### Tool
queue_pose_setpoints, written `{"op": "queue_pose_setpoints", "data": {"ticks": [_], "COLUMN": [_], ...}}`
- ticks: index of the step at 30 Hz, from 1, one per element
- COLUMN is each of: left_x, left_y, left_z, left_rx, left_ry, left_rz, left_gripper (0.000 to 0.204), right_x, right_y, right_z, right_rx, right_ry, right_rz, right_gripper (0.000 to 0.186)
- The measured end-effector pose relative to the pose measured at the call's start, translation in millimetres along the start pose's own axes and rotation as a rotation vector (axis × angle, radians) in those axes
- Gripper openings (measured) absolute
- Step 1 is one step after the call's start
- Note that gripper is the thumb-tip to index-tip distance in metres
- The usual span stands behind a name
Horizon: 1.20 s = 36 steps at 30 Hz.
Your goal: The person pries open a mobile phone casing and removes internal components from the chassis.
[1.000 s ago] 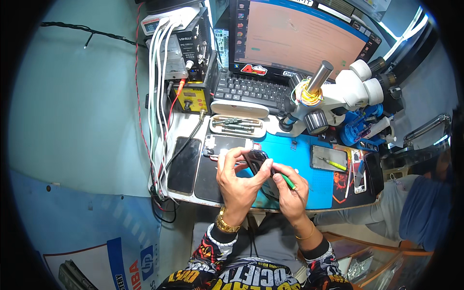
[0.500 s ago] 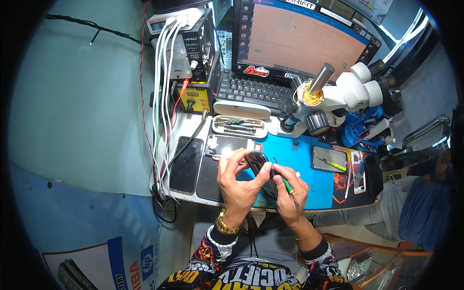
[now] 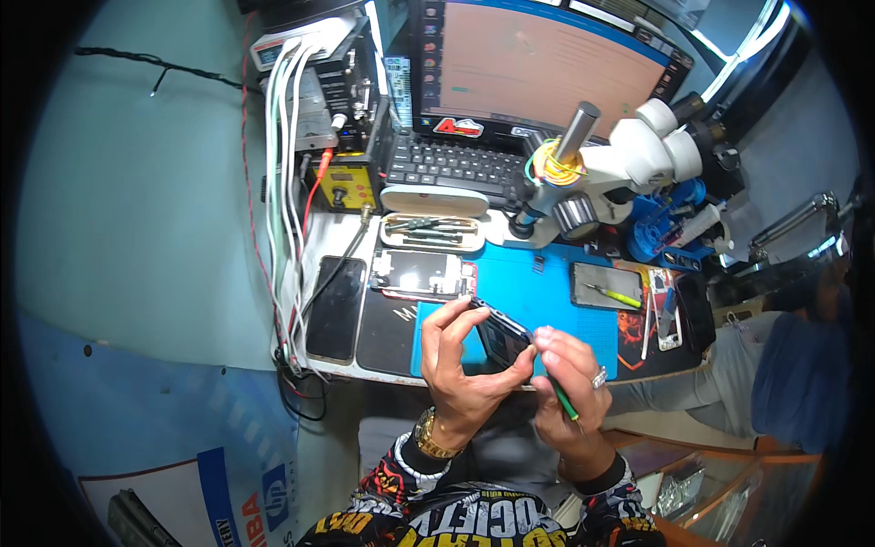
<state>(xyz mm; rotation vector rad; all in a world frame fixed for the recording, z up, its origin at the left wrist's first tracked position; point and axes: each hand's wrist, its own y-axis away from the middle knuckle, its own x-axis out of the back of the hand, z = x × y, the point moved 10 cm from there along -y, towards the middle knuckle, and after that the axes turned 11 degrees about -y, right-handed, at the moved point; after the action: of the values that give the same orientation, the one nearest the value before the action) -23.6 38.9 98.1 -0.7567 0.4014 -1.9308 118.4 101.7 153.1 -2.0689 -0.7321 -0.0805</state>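
Fingers of the left hand (image 3: pixel 467 385) are, in the head view, closed narrowly around a dark, tilted smartphone (image 3: pixel 504 339), pinching its edges between thumb and opposite fingertips. Curled fingers of the right hand (image 3: pixel 578 403) hold a slim green-handled tool (image 3: pixel 563 399), their tips just beside the smartphone's right end, though whether they touch it cannot be told. Beyond both sets of fingers lies a blue work mat (image 3: pixel 510 273), with a shiny phone part (image 3: pixel 419 272) farther left and an open tool case (image 3: pixel 433 244) behind that.

The head camera looks down across the workbench (image 3: pixel 330 235).
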Motion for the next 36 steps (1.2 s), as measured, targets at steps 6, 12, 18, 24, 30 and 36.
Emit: {"op": "queue_pose_setpoints", "data": {"ticks": [6,12,18,24,30,36], "left_x": [-10,-22,-43,-45,-44,-43], "left_y": [9,8,8,9,8,5], "left_z": [13,21,28,34,36,36], "left_rx": [-0.029,0.018,0.015,-0.001,-0.012,-0.014], "left_ry": [0.103,0.126,0.086,0.079,0.081,0.084], "left_rz": [0.003,-0.063,-0.089,-0.073,-0.071,-0.082], "left_gripper": [0.068,0.068,0.062,0.059,0.058,0.057], "right_x": [17,22,25,45,60,59], "right_y": [-14,-19,-13,-17,-15,-18], "right_z": [-11,-11,-4,15,38,38], "right_rx": [-0.044,-0.059,-0.032,-0.266,-0.487,-0.488], "right_ry": [0.079,0.183,0.354,0.221,0.069,0.002], "right_rz": [-0.138,-0.290,-0.316,-0.178,-0.097,-0.101], "right_gripper": [0.026,0.028,0.032,0.019,0.011,0.010]}}
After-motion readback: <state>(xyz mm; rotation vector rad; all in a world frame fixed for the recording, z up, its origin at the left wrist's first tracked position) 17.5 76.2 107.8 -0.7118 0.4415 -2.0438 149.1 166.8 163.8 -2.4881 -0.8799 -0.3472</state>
